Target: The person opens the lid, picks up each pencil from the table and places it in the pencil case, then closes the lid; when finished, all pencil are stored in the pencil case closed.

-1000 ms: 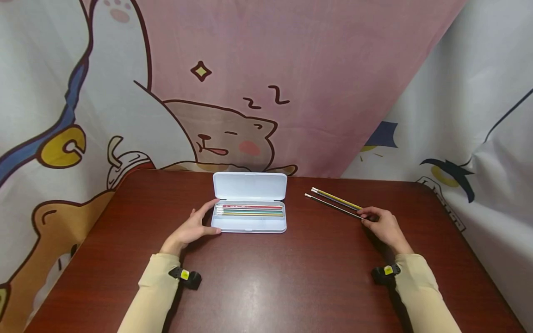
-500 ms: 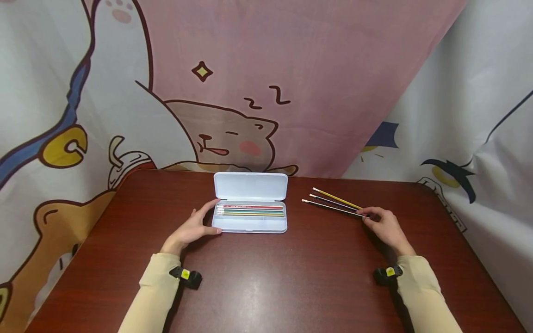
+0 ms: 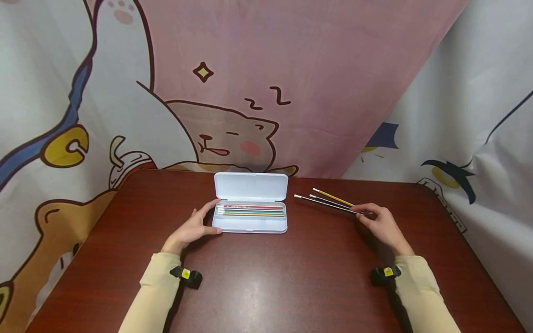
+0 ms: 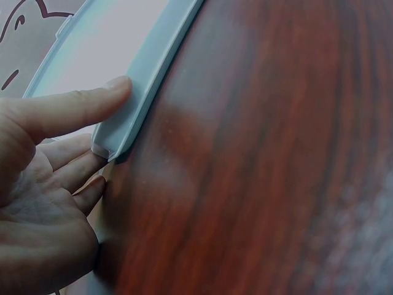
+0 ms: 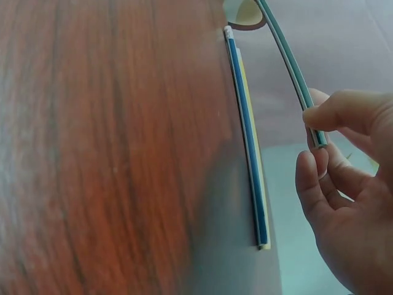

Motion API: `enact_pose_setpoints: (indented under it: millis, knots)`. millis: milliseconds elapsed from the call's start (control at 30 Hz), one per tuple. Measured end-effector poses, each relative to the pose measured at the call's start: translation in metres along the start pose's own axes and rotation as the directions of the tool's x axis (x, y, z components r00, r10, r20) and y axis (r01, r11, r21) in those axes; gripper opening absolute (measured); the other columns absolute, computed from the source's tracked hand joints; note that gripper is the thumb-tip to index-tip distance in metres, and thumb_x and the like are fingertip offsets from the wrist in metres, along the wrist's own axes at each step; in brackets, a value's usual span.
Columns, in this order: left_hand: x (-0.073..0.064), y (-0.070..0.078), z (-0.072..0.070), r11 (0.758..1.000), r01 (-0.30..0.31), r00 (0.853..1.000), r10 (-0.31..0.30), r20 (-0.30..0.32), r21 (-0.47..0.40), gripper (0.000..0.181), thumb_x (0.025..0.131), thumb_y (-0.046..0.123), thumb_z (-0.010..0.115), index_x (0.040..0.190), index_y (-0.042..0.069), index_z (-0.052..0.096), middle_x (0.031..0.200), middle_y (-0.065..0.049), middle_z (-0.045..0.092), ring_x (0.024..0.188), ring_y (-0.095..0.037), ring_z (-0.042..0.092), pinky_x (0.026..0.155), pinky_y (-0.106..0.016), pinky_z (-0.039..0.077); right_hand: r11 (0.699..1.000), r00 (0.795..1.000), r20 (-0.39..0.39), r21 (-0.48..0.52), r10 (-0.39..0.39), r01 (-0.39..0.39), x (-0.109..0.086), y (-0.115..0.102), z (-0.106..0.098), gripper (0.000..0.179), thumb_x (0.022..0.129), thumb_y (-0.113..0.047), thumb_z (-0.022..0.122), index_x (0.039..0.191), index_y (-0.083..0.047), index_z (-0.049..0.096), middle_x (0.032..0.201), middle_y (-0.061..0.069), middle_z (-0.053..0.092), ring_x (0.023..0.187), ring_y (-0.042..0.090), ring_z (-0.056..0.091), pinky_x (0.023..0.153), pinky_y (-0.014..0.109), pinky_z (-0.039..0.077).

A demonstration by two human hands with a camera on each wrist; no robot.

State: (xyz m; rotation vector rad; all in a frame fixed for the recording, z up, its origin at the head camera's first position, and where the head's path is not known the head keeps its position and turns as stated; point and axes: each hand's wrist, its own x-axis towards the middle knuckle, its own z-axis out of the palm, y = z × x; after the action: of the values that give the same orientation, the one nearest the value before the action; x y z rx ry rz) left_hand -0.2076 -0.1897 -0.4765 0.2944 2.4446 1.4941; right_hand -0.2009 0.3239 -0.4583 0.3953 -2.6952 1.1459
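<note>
An open pale-blue plastic pencil case (image 3: 250,231) lies on the table, its lid (image 3: 251,186) raised at the back. Several striped pencils (image 3: 251,211) lie side by side inside it. My left hand (image 3: 191,230) holds the case's left end, thumb (image 4: 92,110) over the rim, other fingers around the end. To the right, my right hand (image 3: 383,226) pinches a dark green striped pencil (image 5: 288,61) near one end between thumb and fingers; its eraser end points toward the case. Beneath it a yellow pencil (image 3: 333,197) and a blue pencil (image 5: 247,129) lie on the table.
The dark red wooden table (image 3: 266,282) ends at a cartoon-printed cloth (image 3: 325,69) behind and at both sides. A black wrist camera (image 3: 193,279) sits on the left wrist, another camera (image 3: 378,275) on the right.
The pencils on the right have fanned apart. My right hand has lifted the dark green pencil and shifted slightly left with it. My left hand stays on the case.
</note>
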Motion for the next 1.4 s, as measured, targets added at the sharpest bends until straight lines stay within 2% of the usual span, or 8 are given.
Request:
enact_pose_setpoints:
  millis: [233,433,533,633,833,1100,1267,1400]
  knots:
    - [0.000,-0.001,0.000,1.000,-0.005,1.000,0.005,-0.003,-0.002,0.089,0.075,0.008,0.079,0.149,0.006,0.031,0.153,-0.024,0.024,0.142,-0.045,-0.006,0.107,-0.062,-0.014,0.999,0.999,0.018,0.037,-0.030,0.029,0.002,-0.007,0.008,0.018,0.088,0.003,0.064,0.103,-0.002,0.072,0.101,0.013,0.068,0.088,0.009,0.056,0.072,0.022,0.045]
    - [0.001,-0.001,0.000,1.000,-0.003,1.000,0.003,-0.001,0.004,0.088,0.075,0.008,0.079,0.149,0.007,0.031,0.153,-0.024,0.024,0.142,-0.044,-0.004,0.108,-0.060,-0.014,0.997,0.999,0.034,0.076,-0.034,0.031,0.004,-0.015,0.020,0.019,0.088,0.005,0.064,0.104,-0.002,0.072,0.102,0.012,0.067,0.091,0.010,0.057,0.073,0.016,0.044]
    - [0.002,-0.002,0.000,1.000,-0.005,1.000,0.005,0.001,0.003,0.088,0.075,0.008,0.079,0.149,0.007,0.031,0.153,-0.024,0.024,0.142,-0.044,-0.003,0.108,-0.060,-0.014,0.993,0.998,0.045,0.111,-0.031,0.026,0.005,-0.027,0.025,0.019,0.086,0.009,0.064,0.103,0.002,0.071,0.099,0.016,0.066,0.082,0.012,0.057,0.065,0.017,0.045]
    - [0.002,-0.003,0.000,1.000,-0.005,1.000,0.005,0.002,-0.001,0.088,0.075,0.008,0.079,0.149,0.006,0.031,0.153,-0.024,0.024,0.142,-0.045,-0.004,0.107,-0.061,-0.014,0.991,0.998,0.058,0.133,-0.028,0.020,0.005,-0.045,0.026,0.019,0.086,0.011,0.062,0.103,0.006,0.069,0.099,0.020,0.065,0.080,0.018,0.056,0.063,0.018,0.045]
    - [0.001,-0.001,0.000,1.000,0.001,1.000,-0.001,0.002,-0.002,0.089,0.075,0.008,0.079,0.149,0.006,0.030,0.153,-0.024,0.023,0.142,-0.045,-0.005,0.107,-0.061,-0.014,0.990,0.997,0.066,0.140,-0.042,0.032,0.008,-0.070,0.033,0.019,0.086,0.012,0.061,0.103,0.008,0.068,0.101,0.022,0.064,0.084,0.027,0.055,0.068,0.021,0.044]
    - [0.000,0.000,-0.001,1.000,0.016,1.000,-0.016,-0.002,0.005,0.088,0.075,0.009,0.078,0.149,0.007,0.031,0.154,-0.023,0.022,0.142,-0.044,-0.006,0.108,-0.061,-0.014,0.975,0.993,0.078,0.210,-0.093,0.074,0.016,-0.081,0.056,0.019,0.085,0.014,0.061,0.101,0.007,0.070,0.100,0.020,0.066,0.087,0.032,0.057,0.071,0.029,0.047]
    - [0.000,-0.001,0.000,1.000,0.021,1.000,-0.021,-0.008,0.009,0.088,0.075,0.009,0.078,0.149,0.008,0.031,0.154,-0.022,0.023,0.142,-0.044,-0.007,0.107,-0.061,-0.014,0.972,0.992,0.091,0.228,-0.085,0.062,0.022,-0.092,0.070,0.019,0.085,0.013,0.061,0.101,0.007,0.070,0.101,0.021,0.065,0.091,0.035,0.057,0.075,0.036,0.047]
    - [0.001,-0.001,0.001,1.000,0.017,1.000,-0.017,-0.010,0.015,0.088,0.075,0.010,0.078,0.149,0.009,0.031,0.154,-0.022,0.023,0.142,-0.043,-0.005,0.108,-0.060,-0.014,0.970,0.994,0.088,0.241,-0.068,0.045,0.029,-0.083,0.087,0.021,0.086,0.011,0.062,0.102,0.004,0.071,0.102,0.017,0.066,0.091,0.031,0.057,0.074,0.033,0.046]
